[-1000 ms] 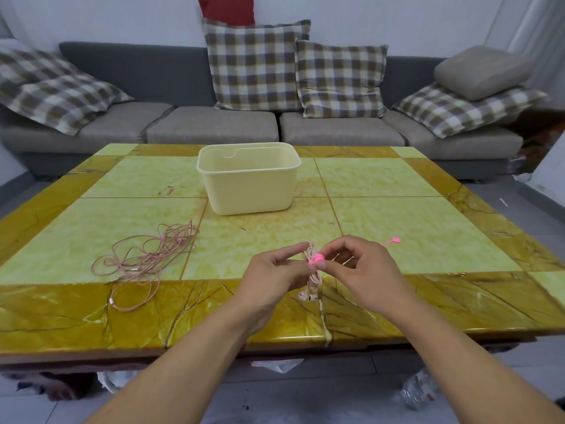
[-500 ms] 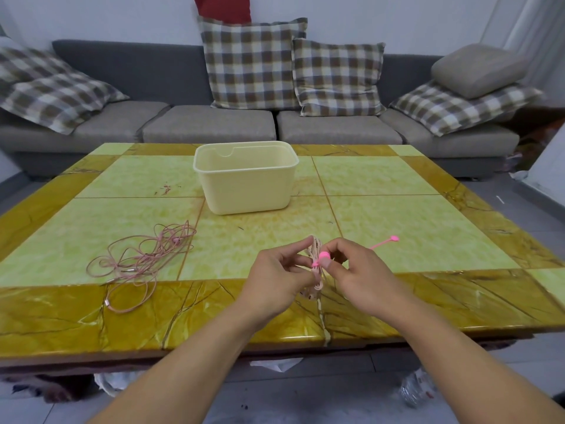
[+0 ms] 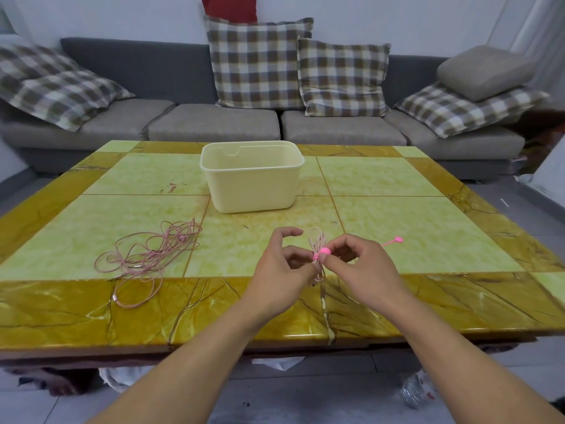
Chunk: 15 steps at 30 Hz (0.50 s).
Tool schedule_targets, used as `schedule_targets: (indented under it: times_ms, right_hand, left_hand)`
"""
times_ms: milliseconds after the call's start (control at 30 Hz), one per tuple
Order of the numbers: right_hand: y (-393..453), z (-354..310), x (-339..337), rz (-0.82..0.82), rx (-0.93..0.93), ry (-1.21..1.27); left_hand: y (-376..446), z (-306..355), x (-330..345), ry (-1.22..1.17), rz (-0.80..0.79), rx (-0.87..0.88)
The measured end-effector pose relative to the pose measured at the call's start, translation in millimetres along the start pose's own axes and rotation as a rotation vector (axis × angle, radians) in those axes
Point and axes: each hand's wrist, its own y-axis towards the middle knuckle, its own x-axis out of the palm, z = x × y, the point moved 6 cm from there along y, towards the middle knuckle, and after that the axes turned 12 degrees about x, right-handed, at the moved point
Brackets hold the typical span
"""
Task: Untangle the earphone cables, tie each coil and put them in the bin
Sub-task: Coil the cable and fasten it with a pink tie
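Here the glossy marble-patterned table (image 3: 397,228), yellow-green with ochre borders, carries a smooth cream plastic bin (image 3: 252,179) at twelve o'clock. At nine o'clock sprawls a loose pink cable tangle (image 3: 146,255). At centre, both hands hold a thin pale-pink earphone coil (image 3: 318,244) upright: the left hand (image 3: 279,270) pinches it, the right hand (image 3: 362,270) pinches the bright-pink tie (image 3: 324,251) around it.

Coiled pink cable (image 3: 318,249), bunched upright between the hands, cinched mid-length by a pink tie (image 3: 323,252). Second pink cable (image 3: 146,255), loose and tangled, sprawled on the table at left. Cream bin (image 3: 252,179), open-topped, upright, farther back at centre.
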Motion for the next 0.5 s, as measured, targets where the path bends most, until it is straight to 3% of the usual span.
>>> schedule_targets:
  times_ms: [133,267,433,500]
  right_hand:
    - [-3.4,-6.7,-3.7,0.015,-0.086,-0.054]
    - [-0.9,1.6,0.5,-0.097,-0.017,-0.092]
    - [6.7,10.2,-8.1,-0.002,0.147,0.201]
    - [7.7,13.6,-5.4,-0.078,0.225,0.274]
  left_hand:
    - [0.7,-7.0,-4.1,-0.214,0.050,-0.138]
    - [-1.6,-15.6,-3.4,-0.265,0.043,-0.259]
    - [-0.9,-12.3,-3.0,-0.193,-0.041,-0.222]
    - [-1.5,-10.6,-3.0,-0.171,-0.070,-0.199]
